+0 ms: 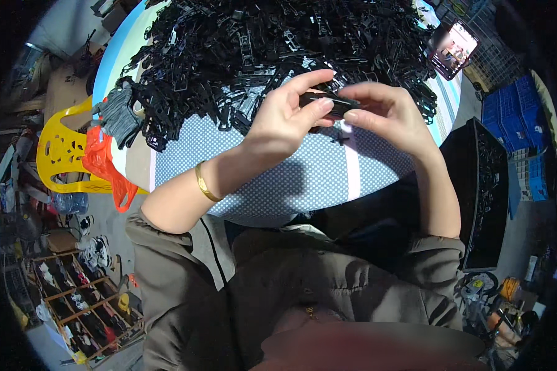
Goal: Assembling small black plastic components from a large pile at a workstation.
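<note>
A small black plastic part (339,105) is pinched between both my hands, above the near side of a round table. My left hand (289,111), with a gold bangle at its wrist, grips one end between thumb and fingers. The other end sits between the thumb and fingers of my right hand (387,114). Just below the hands, a small dark piece (340,141) lies on the dotted table cover (241,173). Beyond them spreads a large heap of black plastic parts (241,49). Its exact kind is too fine to make out.
A lit phone (455,51) stands at the table's right edge. Grey gloves (120,111) and a red plastic bag (102,154) are at the left, by a yellow chair (59,148). Blue crates (513,111) and a black bin (486,191) of parts stand right. A shoe rack (80,309) is lower left.
</note>
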### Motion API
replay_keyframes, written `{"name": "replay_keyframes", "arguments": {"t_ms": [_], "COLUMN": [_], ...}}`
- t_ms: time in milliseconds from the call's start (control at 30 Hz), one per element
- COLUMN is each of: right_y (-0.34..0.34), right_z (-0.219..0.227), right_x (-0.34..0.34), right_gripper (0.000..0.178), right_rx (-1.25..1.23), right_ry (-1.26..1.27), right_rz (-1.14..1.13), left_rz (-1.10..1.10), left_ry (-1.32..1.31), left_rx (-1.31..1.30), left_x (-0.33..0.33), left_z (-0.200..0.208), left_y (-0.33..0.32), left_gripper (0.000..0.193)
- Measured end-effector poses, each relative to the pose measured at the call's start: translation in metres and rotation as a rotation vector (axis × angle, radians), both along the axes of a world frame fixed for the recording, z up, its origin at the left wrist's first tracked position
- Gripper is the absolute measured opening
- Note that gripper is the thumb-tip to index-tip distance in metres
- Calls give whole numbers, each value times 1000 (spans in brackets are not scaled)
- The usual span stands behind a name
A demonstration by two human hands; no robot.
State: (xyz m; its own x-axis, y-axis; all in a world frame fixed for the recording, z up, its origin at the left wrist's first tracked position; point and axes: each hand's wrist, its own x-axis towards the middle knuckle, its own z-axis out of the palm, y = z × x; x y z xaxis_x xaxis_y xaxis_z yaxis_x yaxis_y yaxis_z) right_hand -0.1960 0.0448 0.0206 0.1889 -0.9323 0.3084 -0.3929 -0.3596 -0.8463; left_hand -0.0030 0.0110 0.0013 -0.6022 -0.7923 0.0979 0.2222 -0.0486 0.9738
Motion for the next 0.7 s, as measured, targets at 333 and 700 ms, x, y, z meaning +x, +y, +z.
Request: {"name": "replay_keyframes", "arguments": {"t_ms": [333, 700], "right_y": [-11, -13], "right_z": [5, -10], "right_x": [-48, -13], "right_gripper": [22, 11], "right_rx": [273, -267], "right_ry": [-121, 532], "right_rz": [468, -115], "left_rz": [-304, -195], "left_ry": [-186, -304], "left_rx": [-130, -963], "left_x": [-4, 5], "left_z": [16, -6], "left_y": [22, 11], "left_gripper": [50, 32]}}
